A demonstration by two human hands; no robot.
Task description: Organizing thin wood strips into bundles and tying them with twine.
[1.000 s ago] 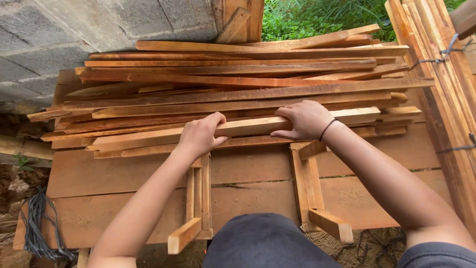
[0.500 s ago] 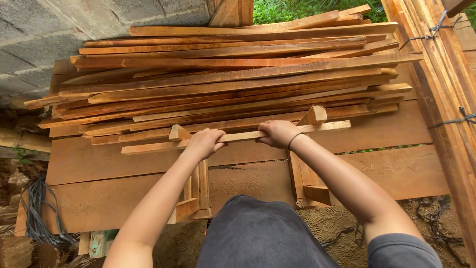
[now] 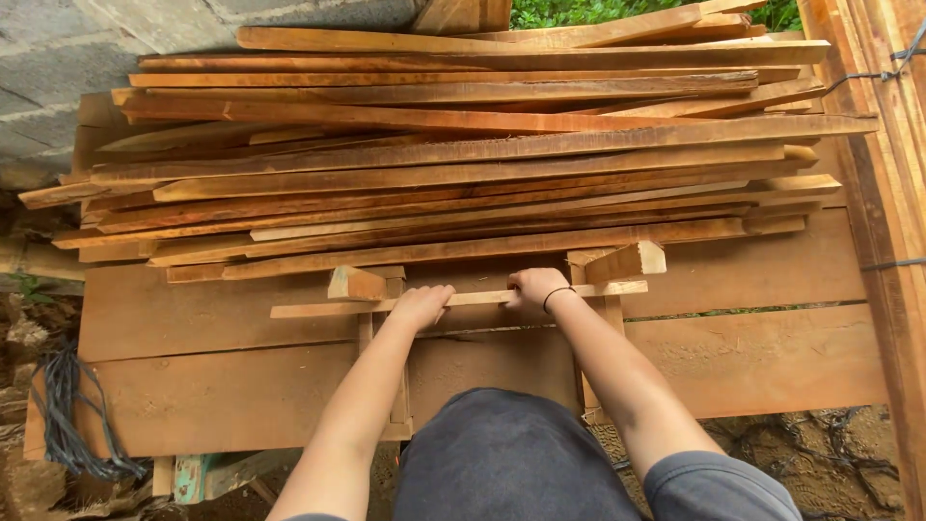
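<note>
A thin pale wooden slat (image 3: 473, 299) lies crosswise in front of me, and both hands grip it. My left hand (image 3: 422, 305) holds it left of the middle. My right hand (image 3: 535, 287), with a dark band at the wrist, holds it right of the middle. The slat rests across two small wooden frames, one on the left (image 3: 355, 284) and one on the right (image 3: 625, 262), each with a raised block at its far end. Behind the slat lies a big pile of long reddish wooden strips (image 3: 453, 154).
Wide wooden planks (image 3: 222, 386) form the work surface under the frames. Bundled boards tied with wire (image 3: 883, 135) stand on the right. A grey block wall (image 3: 96, 39) is at the upper left, dark cord (image 3: 63, 415) hangs at the left, grass lies beyond.
Both hands drew the slat off the front of the pile toward me and lowered it onto the two frames. The frames' raised blocks now stand just behind the slat.
</note>
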